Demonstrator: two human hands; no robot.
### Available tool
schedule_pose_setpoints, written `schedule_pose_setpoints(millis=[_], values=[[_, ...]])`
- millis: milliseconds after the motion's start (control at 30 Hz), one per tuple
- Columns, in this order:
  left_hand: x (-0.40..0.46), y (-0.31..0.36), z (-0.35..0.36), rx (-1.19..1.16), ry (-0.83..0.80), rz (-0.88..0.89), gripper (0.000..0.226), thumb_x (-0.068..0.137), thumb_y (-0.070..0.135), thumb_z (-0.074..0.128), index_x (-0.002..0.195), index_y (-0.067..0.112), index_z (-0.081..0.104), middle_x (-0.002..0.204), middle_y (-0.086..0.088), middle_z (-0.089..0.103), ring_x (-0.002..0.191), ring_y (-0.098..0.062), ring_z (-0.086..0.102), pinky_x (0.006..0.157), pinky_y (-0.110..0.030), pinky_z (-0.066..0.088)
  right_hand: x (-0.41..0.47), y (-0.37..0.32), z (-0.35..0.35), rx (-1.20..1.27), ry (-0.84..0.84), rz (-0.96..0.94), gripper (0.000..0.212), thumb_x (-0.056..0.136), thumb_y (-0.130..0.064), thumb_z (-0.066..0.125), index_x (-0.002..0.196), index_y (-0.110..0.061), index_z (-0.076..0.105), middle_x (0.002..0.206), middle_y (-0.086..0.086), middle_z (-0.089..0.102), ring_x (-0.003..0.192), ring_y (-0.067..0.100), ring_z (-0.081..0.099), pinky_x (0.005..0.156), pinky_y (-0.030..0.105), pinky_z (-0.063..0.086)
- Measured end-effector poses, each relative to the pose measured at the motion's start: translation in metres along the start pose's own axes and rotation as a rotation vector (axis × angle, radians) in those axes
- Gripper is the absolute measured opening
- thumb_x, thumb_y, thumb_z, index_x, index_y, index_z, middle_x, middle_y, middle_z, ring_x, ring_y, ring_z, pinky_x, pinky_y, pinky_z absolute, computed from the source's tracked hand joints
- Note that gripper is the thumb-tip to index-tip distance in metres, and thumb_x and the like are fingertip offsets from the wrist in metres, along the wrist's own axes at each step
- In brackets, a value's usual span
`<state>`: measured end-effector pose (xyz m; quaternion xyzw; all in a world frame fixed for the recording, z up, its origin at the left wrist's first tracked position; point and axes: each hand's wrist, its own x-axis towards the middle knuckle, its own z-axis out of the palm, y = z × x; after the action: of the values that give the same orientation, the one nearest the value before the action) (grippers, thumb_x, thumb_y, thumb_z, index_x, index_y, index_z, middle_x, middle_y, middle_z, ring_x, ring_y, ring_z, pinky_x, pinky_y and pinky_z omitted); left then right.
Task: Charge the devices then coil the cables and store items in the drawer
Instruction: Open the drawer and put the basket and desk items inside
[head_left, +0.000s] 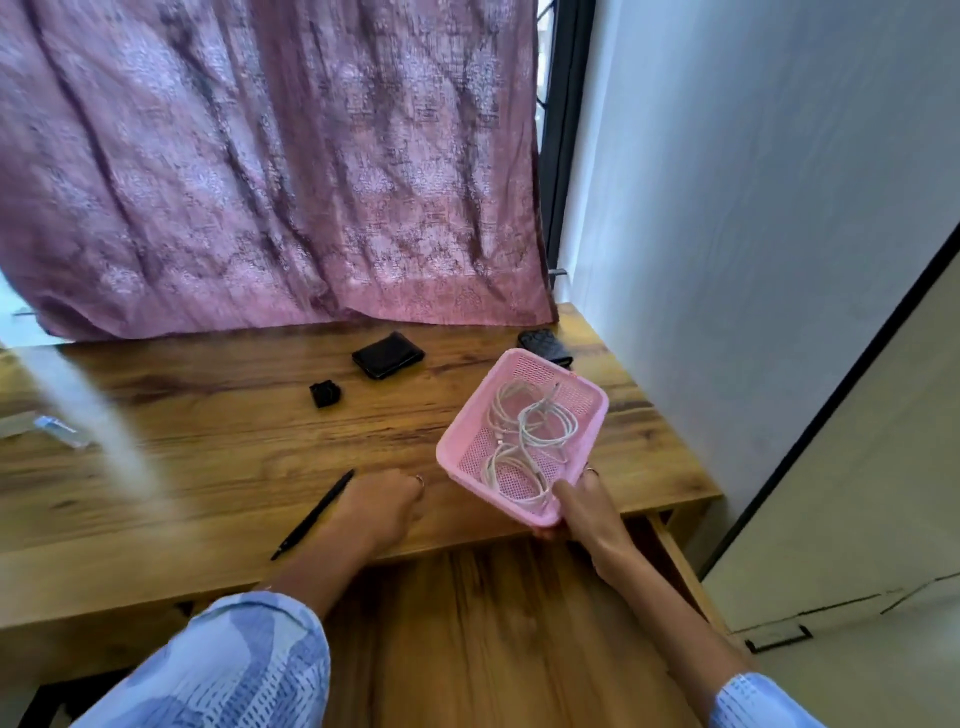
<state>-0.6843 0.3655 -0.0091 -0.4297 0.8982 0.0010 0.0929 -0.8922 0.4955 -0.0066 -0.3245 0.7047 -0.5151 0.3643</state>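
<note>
A pink plastic basket (470, 415) sits tilted at the right front of the wooden desk, holding several coiled white cables (530, 431). My right hand (587, 506) grips the basket's near corner, thumb inside the rim. My left hand (387, 501) rests closed on the desk edge beside a black pen (311, 514). Below the desk edge an open wooden drawer (493, 623) extends toward me. A black wallet-like case (388, 355), a small black charger plug (325, 393) and a dark patterned device (545, 345) lie farther back.
A pink patterned curtain (270, 166) hangs behind the wooden desk (208, 441). A white wall (753, 208) stands on the right. A small clear-blue item (57, 428) lies at the left edge. A blurred white streak (88, 410) crosses the left foreground.
</note>
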Motion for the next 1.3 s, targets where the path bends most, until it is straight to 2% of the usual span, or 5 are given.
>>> schedule_pose_setpoints(millis=[233,467,700,1100,1300], values=[[-0.069,-0.11,0.02,-0.107,0.223,-0.215,0.025,0.092,0.034,0.046,0.104,0.017,0.06,0.107,-0.007,0.066,0.095,-0.029,0.064,0.072,-0.036,0.049,-0.062,0.013,0.034,-0.231,-0.383,-0.029,0.018,0.092,-0.01,0.052,0.103,-0.02,0.063,0.102,0.003,0.07,0.086,0.012,0.071,0.069,0.024,0.056],[-0.103,-0.187,0.06,-0.14,0.108,-0.32,0.035,0.083,0.05,0.058,0.107,0.024,0.062,0.114,-0.003,0.065,0.106,-0.026,0.061,0.082,-0.036,0.048,-0.109,0.033,0.096,-0.486,-0.678,0.014,0.018,0.088,-0.016,0.054,0.104,-0.01,0.063,0.102,0.007,0.068,0.088,0.02,0.07,0.077,0.041,0.059],[-0.108,-0.204,0.083,-0.197,-0.071,-0.259,0.052,0.075,0.062,0.062,0.097,0.015,0.058,0.106,-0.008,0.062,0.097,-0.026,0.059,0.082,-0.043,0.052,-0.137,0.052,0.135,-0.634,-0.656,0.108,0.013,0.092,-0.02,0.054,0.083,-0.029,0.057,0.086,-0.008,0.063,0.075,0.002,0.067,0.059,0.013,0.05],[-0.12,-0.205,0.079,-0.096,-0.126,-0.144,0.047,0.079,0.045,0.069,0.112,0.014,0.056,0.113,-0.007,0.057,0.104,-0.024,0.054,0.09,-0.039,0.049,-0.112,0.074,0.179,-0.538,-0.521,0.296,0.023,0.087,-0.013,0.056,0.11,-0.011,0.061,0.104,0.006,0.07,0.091,0.02,0.07,0.085,0.044,0.057],[-0.124,-0.202,0.081,-0.146,-0.117,-0.147,0.042,0.08,0.038,0.07,0.11,0.013,0.055,0.114,-0.007,0.056,0.103,-0.022,0.054,0.09,-0.038,0.049,-0.108,0.078,0.2,-0.56,-0.545,0.287,0.019,0.089,-0.009,0.052,0.107,-0.014,0.059,0.1,0.0,0.067,0.079,0.007,0.066,0.052,0.014,0.05]])
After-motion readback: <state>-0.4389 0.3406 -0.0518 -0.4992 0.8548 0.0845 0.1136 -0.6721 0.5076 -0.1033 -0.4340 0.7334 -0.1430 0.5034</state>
